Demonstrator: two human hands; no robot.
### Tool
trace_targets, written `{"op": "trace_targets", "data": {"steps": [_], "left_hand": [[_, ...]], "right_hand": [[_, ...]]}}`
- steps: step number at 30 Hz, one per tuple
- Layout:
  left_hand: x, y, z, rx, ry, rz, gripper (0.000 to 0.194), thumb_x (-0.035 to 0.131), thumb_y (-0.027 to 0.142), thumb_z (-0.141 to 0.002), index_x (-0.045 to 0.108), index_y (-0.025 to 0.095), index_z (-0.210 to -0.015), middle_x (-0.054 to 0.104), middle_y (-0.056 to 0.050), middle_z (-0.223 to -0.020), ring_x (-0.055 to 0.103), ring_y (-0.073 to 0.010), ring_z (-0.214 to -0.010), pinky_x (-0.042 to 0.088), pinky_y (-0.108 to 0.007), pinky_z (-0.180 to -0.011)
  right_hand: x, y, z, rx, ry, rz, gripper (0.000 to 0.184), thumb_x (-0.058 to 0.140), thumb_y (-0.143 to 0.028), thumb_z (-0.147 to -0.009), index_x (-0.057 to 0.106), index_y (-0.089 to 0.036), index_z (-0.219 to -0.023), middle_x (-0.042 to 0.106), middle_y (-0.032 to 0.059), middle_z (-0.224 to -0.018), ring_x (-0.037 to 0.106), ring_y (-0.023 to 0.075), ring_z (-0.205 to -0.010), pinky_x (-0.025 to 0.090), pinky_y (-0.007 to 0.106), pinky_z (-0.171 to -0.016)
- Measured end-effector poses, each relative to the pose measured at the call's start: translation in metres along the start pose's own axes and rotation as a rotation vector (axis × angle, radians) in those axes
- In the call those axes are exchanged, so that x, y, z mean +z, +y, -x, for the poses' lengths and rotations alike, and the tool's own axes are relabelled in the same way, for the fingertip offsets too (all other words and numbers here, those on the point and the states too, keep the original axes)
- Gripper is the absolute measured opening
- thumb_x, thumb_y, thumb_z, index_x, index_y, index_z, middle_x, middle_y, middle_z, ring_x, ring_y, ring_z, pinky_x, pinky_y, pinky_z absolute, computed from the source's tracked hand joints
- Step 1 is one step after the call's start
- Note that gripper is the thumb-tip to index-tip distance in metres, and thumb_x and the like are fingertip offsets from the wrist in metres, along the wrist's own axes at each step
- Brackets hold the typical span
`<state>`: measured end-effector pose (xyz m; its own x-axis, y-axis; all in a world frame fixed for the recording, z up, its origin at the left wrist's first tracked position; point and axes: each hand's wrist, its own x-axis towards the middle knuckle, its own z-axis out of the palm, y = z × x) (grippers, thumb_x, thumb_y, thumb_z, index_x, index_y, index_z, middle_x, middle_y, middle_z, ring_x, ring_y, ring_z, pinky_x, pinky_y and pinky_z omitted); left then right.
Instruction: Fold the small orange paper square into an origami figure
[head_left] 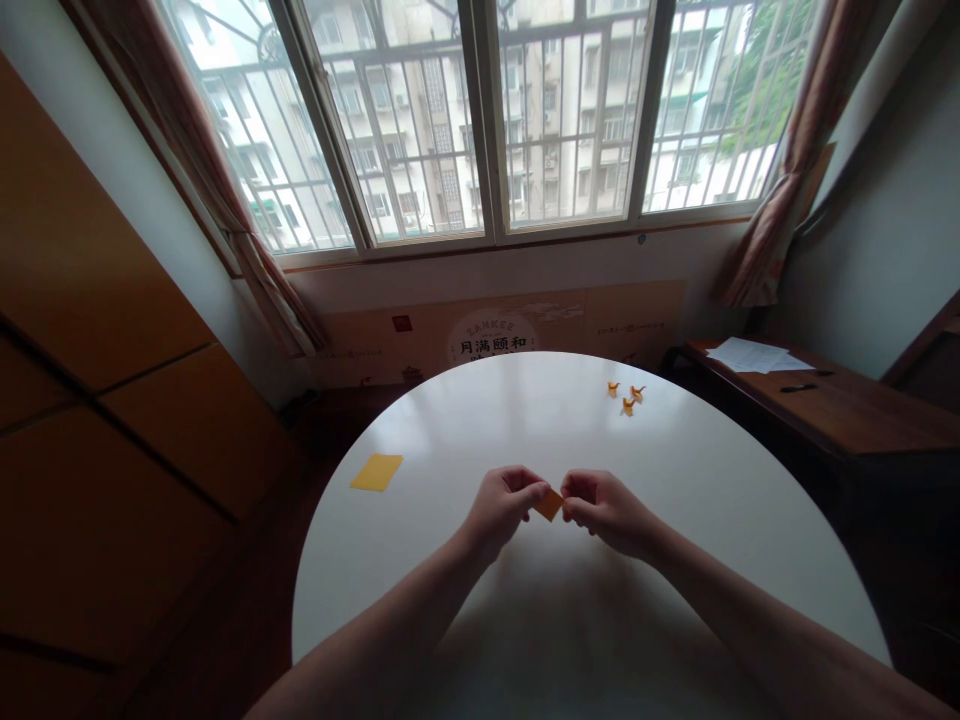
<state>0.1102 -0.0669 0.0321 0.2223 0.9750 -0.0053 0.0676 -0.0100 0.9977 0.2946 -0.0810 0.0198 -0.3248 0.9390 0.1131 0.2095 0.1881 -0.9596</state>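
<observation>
Between my two hands is a small folded piece of orange paper (550, 505), roughly square and turned on a corner, held over the white table. My left hand (504, 508) pinches its left side between thumb and fingers. At the opposite corner, the thumb and fingers of my right hand (604, 508) are closed in a pinch. The fingertips cover both edges of the paper. Toward the far right of the tabletop stand three small folded orange paper figures (628, 406), which look like birds. To the left lies a flat yellow paper sheet (377, 472).
The round white table (465, 420) has its curved edge on all visible sides. On the right, a dark wooden side table (862, 400) bears white papers (754, 355) and a dark pen (797, 388). A printed cardboard panel (420, 345) stands below the barred window.
</observation>
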Motion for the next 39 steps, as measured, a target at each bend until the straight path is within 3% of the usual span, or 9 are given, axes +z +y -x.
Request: {"op": "trace_targets", "data": {"steps": [5,9,13,19,29,39], "left_hand": [[-0.011,0.003,-0.007,0.015,0.100,0.054,0.021,0.073,0.035,-0.069,0.067,0.015,-0.069,0.065,-0.003,-0.064,0.054,-0.0117,-0.057,0.038,-0.022,-0.051],[-0.009,0.003,-0.007,0.024,0.084,0.066,0.026,0.076,0.039,-0.069,0.069,0.014,-0.072,0.066,-0.003,-0.064,0.052,-0.0114,-0.056,0.038,-0.022,-0.051],[-0.004,0.001,-0.004,0.044,0.051,0.038,0.026,0.078,0.038,-0.068,0.072,0.013,-0.074,0.066,-0.003,-0.063,0.048,-0.0102,-0.053,0.037,-0.022,-0.050],[0.000,0.000,0.000,0.093,-0.005,-0.031,0.026,0.080,0.038,-0.068,0.075,0.013,-0.072,0.067,-0.006,-0.066,0.052,-0.0130,-0.059,0.039,-0.023,-0.051],[-0.005,-0.007,-0.004,0.154,-0.031,-0.129,0.031,0.074,0.044,-0.076,0.074,0.013,-0.078,0.066,-0.006,-0.072,0.053,-0.0138,-0.060,0.041,-0.023,-0.050],[-0.005,-0.006,-0.004,0.234,-0.005,-0.291,0.019,0.070,0.033,-0.079,0.074,0.015,-0.074,0.064,-0.007,-0.076,0.058,-0.0172,-0.071,0.044,-0.024,-0.057]], "right_hand": [[-0.006,0.003,-0.001,-0.004,0.045,-0.024,0.005,0.054,-0.021,-0.076,0.054,-0.019,-0.071,0.058,-0.0017,-0.063,0.048,0.0111,-0.052,0.038,0.022,-0.045],[-0.009,0.005,-0.002,-0.013,0.134,-0.110,0.016,0.057,-0.035,-0.084,0.057,-0.019,-0.084,0.060,-0.0008,-0.068,0.050,0.0116,-0.052,0.039,0.022,-0.043],[-0.006,0.007,-0.002,-0.076,0.155,-0.127,0.028,0.065,-0.044,-0.084,0.063,-0.018,-0.093,0.061,0.0014,-0.074,0.053,0.0133,-0.059,0.041,0.022,-0.043],[0.001,0.005,0.001,-0.089,0.097,-0.026,0.027,0.068,-0.044,-0.083,0.071,-0.017,-0.083,0.065,0.0042,-0.074,0.054,0.0143,-0.062,0.042,0.023,-0.045],[-0.002,0.005,-0.002,0.079,0.127,-0.334,0.036,0.075,-0.050,-0.073,0.069,-0.016,-0.079,0.060,0.0013,-0.064,0.052,0.0136,-0.056,0.040,0.023,-0.042],[0.001,0.007,-0.001,-0.028,0.125,-0.146,0.033,0.069,-0.046,-0.081,0.072,-0.015,-0.093,0.070,0.0075,-0.081,0.060,0.0181,-0.069,0.044,0.023,-0.044]]}}
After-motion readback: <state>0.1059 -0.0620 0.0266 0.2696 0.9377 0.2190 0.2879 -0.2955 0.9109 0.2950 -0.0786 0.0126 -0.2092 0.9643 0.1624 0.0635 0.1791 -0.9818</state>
